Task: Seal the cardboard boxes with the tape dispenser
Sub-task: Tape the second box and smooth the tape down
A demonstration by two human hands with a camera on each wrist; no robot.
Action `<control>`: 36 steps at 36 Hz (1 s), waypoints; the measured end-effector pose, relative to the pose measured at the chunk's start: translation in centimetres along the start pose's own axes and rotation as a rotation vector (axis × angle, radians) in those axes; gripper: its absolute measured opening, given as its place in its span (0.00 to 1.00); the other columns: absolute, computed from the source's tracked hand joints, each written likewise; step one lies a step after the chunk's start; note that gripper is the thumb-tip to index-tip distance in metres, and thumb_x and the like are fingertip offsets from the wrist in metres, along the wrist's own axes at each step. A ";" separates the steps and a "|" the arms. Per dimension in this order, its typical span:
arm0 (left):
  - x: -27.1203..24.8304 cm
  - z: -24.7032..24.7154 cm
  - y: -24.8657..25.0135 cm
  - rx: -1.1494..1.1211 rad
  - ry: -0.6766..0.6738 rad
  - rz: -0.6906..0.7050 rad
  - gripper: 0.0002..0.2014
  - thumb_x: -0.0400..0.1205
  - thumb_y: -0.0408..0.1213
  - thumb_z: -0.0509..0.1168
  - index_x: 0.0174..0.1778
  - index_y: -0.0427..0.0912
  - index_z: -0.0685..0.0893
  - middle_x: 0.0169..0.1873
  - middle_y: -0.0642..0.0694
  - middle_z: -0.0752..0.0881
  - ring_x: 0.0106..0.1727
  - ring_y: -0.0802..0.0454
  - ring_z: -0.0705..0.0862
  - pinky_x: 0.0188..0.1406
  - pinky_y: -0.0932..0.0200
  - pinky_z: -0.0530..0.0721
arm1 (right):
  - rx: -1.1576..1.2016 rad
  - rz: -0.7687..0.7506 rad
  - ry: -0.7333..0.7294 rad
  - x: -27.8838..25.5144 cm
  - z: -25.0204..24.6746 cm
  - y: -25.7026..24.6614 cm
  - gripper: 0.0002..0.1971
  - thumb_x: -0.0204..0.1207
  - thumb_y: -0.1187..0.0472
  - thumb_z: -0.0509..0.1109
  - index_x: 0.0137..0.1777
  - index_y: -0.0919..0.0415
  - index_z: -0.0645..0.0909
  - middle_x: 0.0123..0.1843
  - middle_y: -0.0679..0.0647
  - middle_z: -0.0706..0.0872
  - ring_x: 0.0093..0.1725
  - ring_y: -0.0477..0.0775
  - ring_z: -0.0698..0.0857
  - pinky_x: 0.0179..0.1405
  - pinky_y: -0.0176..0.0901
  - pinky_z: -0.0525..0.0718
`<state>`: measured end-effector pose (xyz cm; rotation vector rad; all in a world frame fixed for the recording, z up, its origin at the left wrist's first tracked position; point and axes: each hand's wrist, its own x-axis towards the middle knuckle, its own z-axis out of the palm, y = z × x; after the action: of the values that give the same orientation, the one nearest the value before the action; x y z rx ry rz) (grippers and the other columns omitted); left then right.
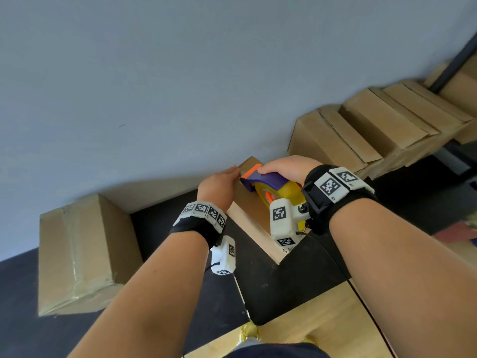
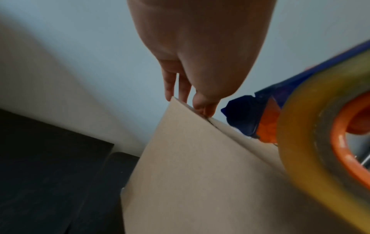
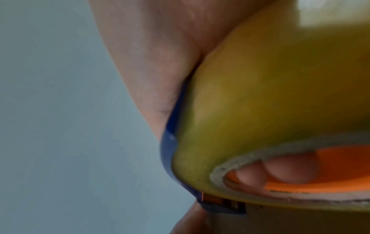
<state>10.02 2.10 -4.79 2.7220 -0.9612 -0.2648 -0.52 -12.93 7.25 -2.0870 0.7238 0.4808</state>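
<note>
tape dispenser [image 1: 268,186], the blue and orange one with a yellowish roll, sits on top of the cardboard box [image 1: 251,208] in the middle, nose at the far end. right hand [image 1: 285,169] is wrapped round it, fingertips [image 3: 280,171] poking through the orange core. left hand [image 1: 219,186] has straight fingers [image 2: 170,83] on the box's far left edge, just beside the dispenser's nose. taped box [image 1: 80,251] sits near left, more boxes [image 1: 374,125] stacked far right.

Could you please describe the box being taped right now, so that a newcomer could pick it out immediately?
Find the pale wall and the dark surface below it. The box being taped lies in the middle, between both forearms. Unlike the other boxes, it has the left hand at its far edge and the tape dispenser on top.
</note>
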 end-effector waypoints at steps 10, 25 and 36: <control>-0.9 0.3 1.3 0.225 -0.121 -0.068 0.31 0.85 0.32 0.48 0.84 0.56 0.51 0.84 0.60 0.51 0.82 0.47 0.59 0.77 0.28 0.50 | -0.010 0.031 -0.017 -2.1 -0.1 0.7 0.19 0.78 0.37 0.67 0.48 0.55 0.81 0.59 0.58 0.87 0.60 0.59 0.85 0.62 0.49 0.78; -0.9 0.0 3.7 0.239 -0.189 -0.204 0.36 0.82 0.25 0.45 0.85 0.54 0.46 0.84 0.61 0.44 0.84 0.47 0.52 0.79 0.29 0.46 | 0.054 0.106 -0.071 -7.1 -2.2 7.2 0.17 0.78 0.40 0.69 0.47 0.55 0.79 0.51 0.57 0.87 0.51 0.57 0.85 0.62 0.50 0.81; -1.3 1.6 2.8 -0.159 0.014 -0.171 0.29 0.87 0.34 0.52 0.85 0.40 0.50 0.83 0.41 0.57 0.82 0.40 0.60 0.81 0.50 0.56 | 0.093 0.083 -0.021 -7.8 -1.9 8.3 0.17 0.75 0.38 0.71 0.44 0.52 0.79 0.53 0.57 0.88 0.56 0.59 0.87 0.66 0.53 0.82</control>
<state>6.96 0.55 -5.42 2.6577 -0.6728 -0.3367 -11.61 -15.84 7.74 -1.9689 0.8077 0.5041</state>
